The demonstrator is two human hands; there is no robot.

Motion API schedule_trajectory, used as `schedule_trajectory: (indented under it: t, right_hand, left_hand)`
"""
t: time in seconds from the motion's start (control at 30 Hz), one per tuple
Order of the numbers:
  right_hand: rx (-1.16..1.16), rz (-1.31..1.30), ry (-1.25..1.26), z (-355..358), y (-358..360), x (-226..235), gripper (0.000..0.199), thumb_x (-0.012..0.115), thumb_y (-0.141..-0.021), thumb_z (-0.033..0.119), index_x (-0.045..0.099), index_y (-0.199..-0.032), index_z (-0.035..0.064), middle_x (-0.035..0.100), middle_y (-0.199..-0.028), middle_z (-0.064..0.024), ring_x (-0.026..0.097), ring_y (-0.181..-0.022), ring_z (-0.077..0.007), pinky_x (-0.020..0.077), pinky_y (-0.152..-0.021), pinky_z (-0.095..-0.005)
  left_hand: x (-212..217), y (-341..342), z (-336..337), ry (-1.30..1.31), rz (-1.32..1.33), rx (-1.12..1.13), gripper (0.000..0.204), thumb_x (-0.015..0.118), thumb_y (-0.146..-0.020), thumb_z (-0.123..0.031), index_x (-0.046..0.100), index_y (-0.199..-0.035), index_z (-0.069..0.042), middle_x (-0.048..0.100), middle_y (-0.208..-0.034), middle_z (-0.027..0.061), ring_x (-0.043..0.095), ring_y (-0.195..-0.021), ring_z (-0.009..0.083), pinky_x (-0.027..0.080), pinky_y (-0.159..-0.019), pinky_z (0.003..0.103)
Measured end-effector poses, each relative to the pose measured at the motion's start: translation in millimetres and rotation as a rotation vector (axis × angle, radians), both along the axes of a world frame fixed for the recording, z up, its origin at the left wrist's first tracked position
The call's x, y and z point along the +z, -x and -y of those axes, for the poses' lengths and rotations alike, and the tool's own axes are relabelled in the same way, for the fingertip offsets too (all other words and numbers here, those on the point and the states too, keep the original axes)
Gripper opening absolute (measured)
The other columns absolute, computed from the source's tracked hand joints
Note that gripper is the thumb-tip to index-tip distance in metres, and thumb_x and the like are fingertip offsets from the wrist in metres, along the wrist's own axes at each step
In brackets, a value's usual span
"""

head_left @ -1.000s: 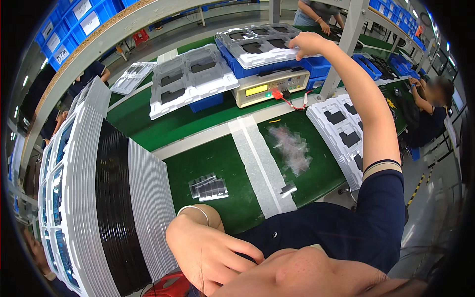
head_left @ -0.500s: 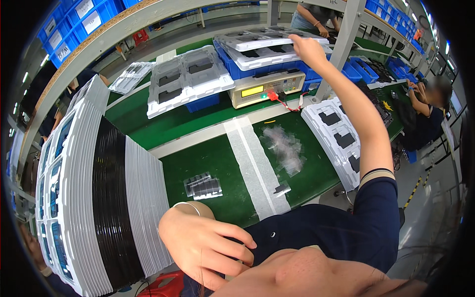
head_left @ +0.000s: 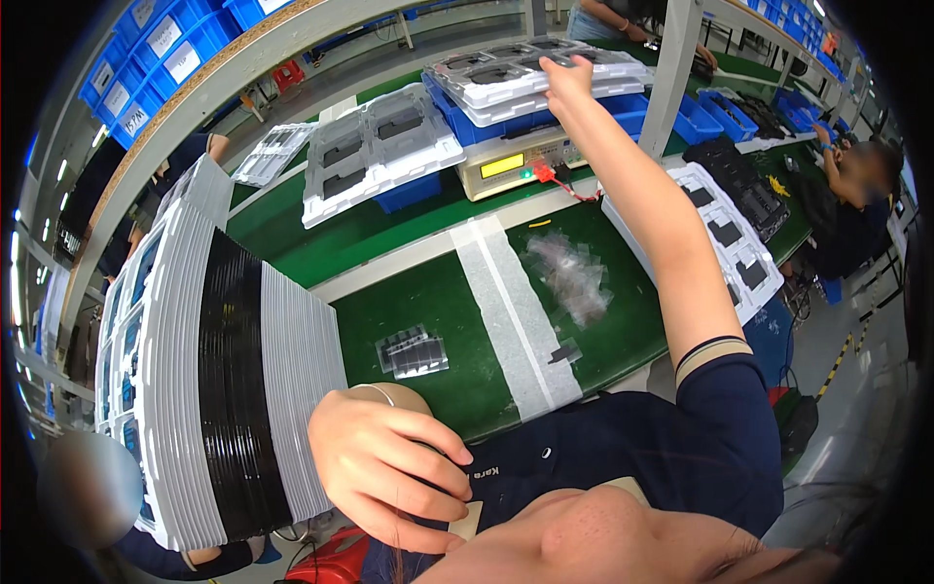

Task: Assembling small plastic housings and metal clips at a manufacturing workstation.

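Note:
My right hand (head_left: 567, 80) reaches far forward and touches the top of a stack of white plastic trays (head_left: 486, 91) with dark pieces in their pockets. Its fingers look apart and do not grip the edge; some fingertips are hidden. The stack lies level on a blue bin (head_left: 630, 119). My left hand (head_left: 399, 472) hangs loosely bent in front of my chest, fingers slightly apart, with nothing visible in it. Beyond that hand, a small clear sheet with black strips (head_left: 413, 352) lies on the green mat (head_left: 467, 389).
A tall stack of white trays (head_left: 292, 380), wrapped in a black band, stands at left. A beige meter (head_left: 501, 177) sits below the bin. Other trays (head_left: 389, 146) lie left of it, and one (head_left: 749, 258) lies at right. Clear film scraps (head_left: 574, 277) lie mid-bench. Co-workers sit around.
The raised upper tray has come down level onto the one beneath. My right hand has left its edge and moved left along it. My left hand stays nearly still.

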State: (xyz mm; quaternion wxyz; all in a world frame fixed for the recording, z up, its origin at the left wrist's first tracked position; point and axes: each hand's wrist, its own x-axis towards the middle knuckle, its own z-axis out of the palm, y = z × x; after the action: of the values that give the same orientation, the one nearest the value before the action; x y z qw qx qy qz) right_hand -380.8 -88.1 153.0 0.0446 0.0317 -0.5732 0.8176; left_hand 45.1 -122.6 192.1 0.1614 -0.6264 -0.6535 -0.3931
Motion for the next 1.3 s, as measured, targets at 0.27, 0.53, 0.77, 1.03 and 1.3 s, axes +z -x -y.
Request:
schedule_trajectory:
  t: [0.27,0.53,0.77,1.03,1.3]
  right_hand:
    - [0.061,-0.047,0.433,-2,22,3,0.062,0.059,-0.066,-0.011,0.039,-0.118,0.0171,0.05,-0.102,-0.0116,0.054,-0.076,-0.0204,0.0427,-0.052,-0.0336]
    - [0.563,-0.249,0.425,-72,-14,29,0.049,0.052,-0.08,-0.004,0.039,-0.125,0.0113,0.051,-0.11,-0.0133,0.054,-0.098,-0.0248,0.0473,-0.084,-0.0394]
    - [0.861,-0.168,0.278,-196,-68,-13,0.048,0.048,-0.084,0.009,0.036,-0.13,0.0025,0.047,-0.125,-0.0154,0.053,-0.108,-0.0242,0.0436,-0.092,-0.0342]
    - [0.583,-0.061,-0.238,-351,-100,-63,0.07,0.056,-0.079,0.014,0.022,-0.138,0.0027,0.042,-0.129,-0.0151,0.049,-0.109,-0.0183,0.0395,-0.092,-0.0292]
    - [0.478,0.168,-0.88,-462,-34,-88,0.055,0.06,-0.083,0.015,0.037,-0.129,-0.0044,0.056,-0.113,-0.0144,0.057,-0.093,-0.0161,0.0455,-0.081,-0.0287]
  left_hand:
    - [2,-8,11,0.003,-0.025,0.034,0.009,0.055,-0.079,-0.007,0.063,-0.082,-0.011,0.066,-0.082,0.0076,0.063,-0.073,0.0188,0.042,-0.08,0.034]
    - [-25,39,79,-0.942,0.092,0.214,0.066,0.061,-0.079,-0.046,0.033,-0.13,-0.014,0.034,-0.134,0.0138,0.037,-0.119,0.0276,0.033,-0.096,0.043]
    - [-66,133,59,-1.234,0.856,0.539,0.047,0.041,-0.093,-0.039,0.04,-0.124,-0.003,0.046,-0.124,0.0134,0.049,-0.109,0.0261,0.044,-0.088,0.039]
    - [-111,140,-58,-0.763,1.463,-0.095,0.047,0.05,-0.09,-0.029,0.037,-0.126,-0.002,0.053,-0.116,0.0133,0.059,-0.099,0.023,0.051,-0.082,0.038]
    - [-145,191,-189,-0.551,1.744,0.099,0.037,0.039,-0.095,-0.02,0.033,-0.129,-0.007,0.052,-0.117,0.0093,0.057,-0.102,0.0194,0.05,-0.085,0.034]
